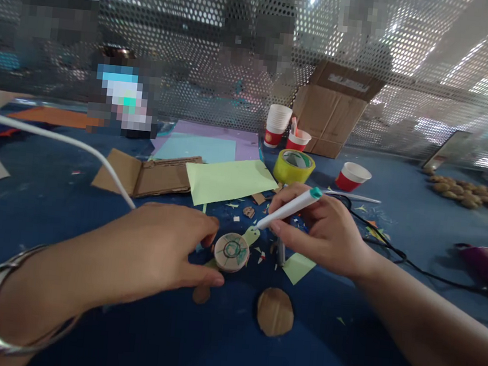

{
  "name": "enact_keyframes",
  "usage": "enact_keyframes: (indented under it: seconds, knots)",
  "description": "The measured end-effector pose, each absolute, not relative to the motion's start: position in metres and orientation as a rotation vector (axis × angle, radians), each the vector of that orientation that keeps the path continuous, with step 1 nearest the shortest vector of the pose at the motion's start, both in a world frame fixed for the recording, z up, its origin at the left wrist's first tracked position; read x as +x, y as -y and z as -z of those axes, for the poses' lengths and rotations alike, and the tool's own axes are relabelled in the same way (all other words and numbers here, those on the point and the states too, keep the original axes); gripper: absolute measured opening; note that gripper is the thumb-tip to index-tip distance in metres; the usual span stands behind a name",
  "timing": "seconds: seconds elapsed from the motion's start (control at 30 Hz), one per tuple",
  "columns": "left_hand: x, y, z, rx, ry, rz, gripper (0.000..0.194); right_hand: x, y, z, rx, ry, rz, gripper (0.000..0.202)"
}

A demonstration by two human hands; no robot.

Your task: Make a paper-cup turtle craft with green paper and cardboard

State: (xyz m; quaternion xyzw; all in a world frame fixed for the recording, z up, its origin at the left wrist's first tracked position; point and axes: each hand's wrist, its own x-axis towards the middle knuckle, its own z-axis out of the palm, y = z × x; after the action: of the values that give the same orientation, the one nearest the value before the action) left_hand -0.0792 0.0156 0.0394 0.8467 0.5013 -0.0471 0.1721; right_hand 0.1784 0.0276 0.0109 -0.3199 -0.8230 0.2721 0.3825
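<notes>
My right hand (321,228) holds a white marker pen (288,209) with a green end, tilted down to the left. The pen's lower end meets a small light green paper piece (251,235). That piece sticks out from a round disc (231,252) bearing a circular pattern in green and dark lines. Around the disc's left edge curl the thumb and index finger of my left hand (177,245), and its other fingers are hidden. A grey pen-like stick (280,251) lies beneath my right hand, beside a green paper scrap (298,267). Nearer me is a cardboard circle (275,312).
Behind my hands lie a green sheet (231,180), folded cardboard (167,177) and a yellow tape roll (294,166). Paper cups (277,126) stand near the mesh screen (188,45). A white cable (79,145) crosses at left, a black cord (413,261) at right.
</notes>
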Motion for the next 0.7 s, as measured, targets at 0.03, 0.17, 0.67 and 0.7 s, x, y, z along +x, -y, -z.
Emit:
enact_keyframes:
  seconds: [0.03, 0.17, 0.67, 0.7]
  knots:
    - [-0.082, -0.016, -0.04, 2.4, -1.413, 0.122, 0.025, 0.177, -0.026, -0.011, -0.826, 2.117, -0.715, 0.007]
    - [-0.096, -0.025, -0.033, 2.478, -1.408, -0.007, 0.017, 0.17, -0.019, -0.01, -0.825, 2.15, -0.846, 0.012]
    - [-0.09, -0.025, -0.043, 2.48, -1.338, 0.067, 0.015, 0.171, -0.019, -0.006, -0.892, 2.155, -0.778, 0.013]
    - [-0.091, -0.026, -0.043, 2.473, -1.364, 0.06, 0.014, 0.171, -0.019, -0.007, -0.901, 2.159, -0.748, 0.013]
